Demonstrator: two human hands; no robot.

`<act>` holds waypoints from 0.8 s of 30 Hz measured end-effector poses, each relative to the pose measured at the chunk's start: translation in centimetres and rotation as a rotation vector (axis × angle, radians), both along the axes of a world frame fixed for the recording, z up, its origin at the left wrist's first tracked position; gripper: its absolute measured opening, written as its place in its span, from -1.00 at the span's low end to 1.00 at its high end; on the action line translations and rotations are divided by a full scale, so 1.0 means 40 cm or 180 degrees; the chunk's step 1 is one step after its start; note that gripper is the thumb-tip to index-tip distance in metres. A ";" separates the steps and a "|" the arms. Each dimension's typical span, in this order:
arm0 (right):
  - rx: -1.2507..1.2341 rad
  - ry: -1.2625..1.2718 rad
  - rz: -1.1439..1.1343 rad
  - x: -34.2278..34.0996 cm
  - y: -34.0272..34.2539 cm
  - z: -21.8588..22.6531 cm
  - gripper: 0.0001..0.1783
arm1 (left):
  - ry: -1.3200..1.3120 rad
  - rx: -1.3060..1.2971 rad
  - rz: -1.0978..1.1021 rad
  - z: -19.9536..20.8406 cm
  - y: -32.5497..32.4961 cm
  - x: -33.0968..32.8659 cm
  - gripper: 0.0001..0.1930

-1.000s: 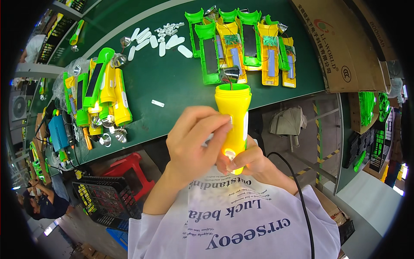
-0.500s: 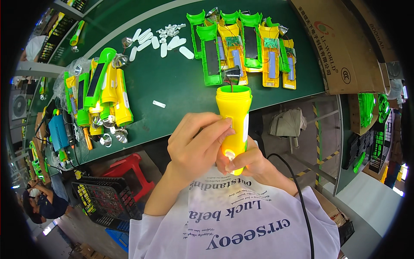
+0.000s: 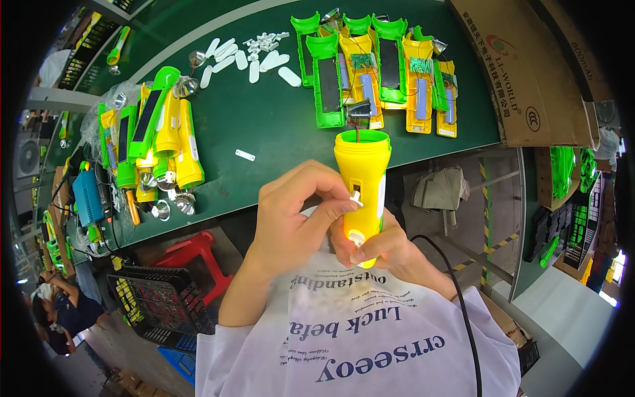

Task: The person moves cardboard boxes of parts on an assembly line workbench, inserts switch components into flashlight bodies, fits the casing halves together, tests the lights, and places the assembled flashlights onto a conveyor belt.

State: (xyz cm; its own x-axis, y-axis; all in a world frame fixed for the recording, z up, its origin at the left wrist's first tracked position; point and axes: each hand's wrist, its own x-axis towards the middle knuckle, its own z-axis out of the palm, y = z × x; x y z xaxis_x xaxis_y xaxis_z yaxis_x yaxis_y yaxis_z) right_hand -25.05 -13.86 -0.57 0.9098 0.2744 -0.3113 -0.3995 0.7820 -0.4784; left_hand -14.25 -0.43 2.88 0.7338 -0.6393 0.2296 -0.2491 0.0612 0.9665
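Note:
A yellow and green flashlight (image 3: 362, 165) stands upright before my chest, its open green-threaded end pointing away from me. My right hand (image 3: 385, 243) is closed around its lower end. A rectangular slot shows in the yellow side. Just beside that slot, my left hand (image 3: 297, 208) pinches a small white plastic switch piece (image 3: 356, 200) between thumb and forefinger. Beyond the open end, a reflector (image 3: 358, 111) hangs on thin wires that run into the body. A white oblong strip (image 3: 245, 155) lies on the green table to the left of the flashlight.
Opened flashlight halves (image 3: 380, 66) with batteries and circuit boards lie at the back of the table (image 3: 278, 119). Assembled flashlights (image 3: 155, 129) are piled at left. Loose white parts (image 3: 254, 56) lie between. A cardboard box (image 3: 509, 79) stands right. A black cable (image 3: 456, 284) hangs beside my right arm.
My left fingers have drawn back slightly from the flashlight's side, so the slot and the white switch piece now show. My right hand keeps its hold.

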 end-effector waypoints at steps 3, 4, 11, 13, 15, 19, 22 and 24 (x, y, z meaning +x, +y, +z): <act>-0.0058 -0.0005 -0.0002 0.002 0.000 0.004 -0.39 | 0.0305 -0.0051 -0.0118 0.000 0.003 0.004 -0.86; -0.0058 -0.0003 -0.0001 0.002 0.001 0.003 -0.39 | 0.0267 0.0007 -0.0115 0.002 0.002 0.006 -0.87; -0.0122 -0.0017 0.0036 0.002 0.002 0.000 -0.50 | -0.0208 0.0022 0.0009 0.008 -0.004 0.009 -0.86; -0.0155 -0.0028 0.0018 0.004 0.002 0.000 -0.53 | -0.0349 0.0081 0.0109 0.005 -0.005 0.010 -0.86; -0.0116 0.0030 0.0064 0.005 0.001 0.009 -0.55 | -0.0508 0.0100 0.0147 0.006 -0.006 0.010 -0.85; -0.0115 0.0043 0.0067 0.003 0.000 0.013 -0.55 | -0.0693 0.0423 0.0237 0.015 0.001 0.007 -0.71; -0.0357 0.0173 0.0183 -0.006 -0.010 0.021 -0.55 | 0.0368 0.0632 0.0599 0.030 -0.001 0.000 -0.56; -0.0205 0.0030 0.0339 -0.004 -0.014 0.020 -0.50 | 0.0302 0.0602 0.0488 -0.006 0.002 0.012 -0.63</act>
